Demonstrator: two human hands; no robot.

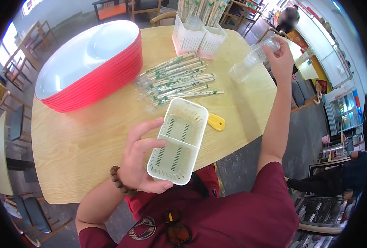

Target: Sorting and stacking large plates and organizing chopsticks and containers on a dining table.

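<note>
My left hand (140, 161) grips a white two-compartment plastic basket (177, 143) by its left side, thumb at the near end. The basket's slotted inside faces up, and nothing lies in it. At the far right of the table, my right hand (279, 58) is closed on a clear ribbed plastic container (251, 60), tilted over the tabletop; whether it is a bottle or nested cups I cannot tell. Just beyond the basket lies a pile of paper-wrapped chopsticks (181, 78). A yellow handle (216, 122) with a hole pokes out beside the basket, its other end hidden.
Several red oval tubs with white insides (88, 62) stand nested at the left of the wooden table (76, 153). White holders (189, 37) full of wrapped chopsticks stand at the back. Chairs (20, 122) and other tables surround it; a person (289, 20) is at the far right.
</note>
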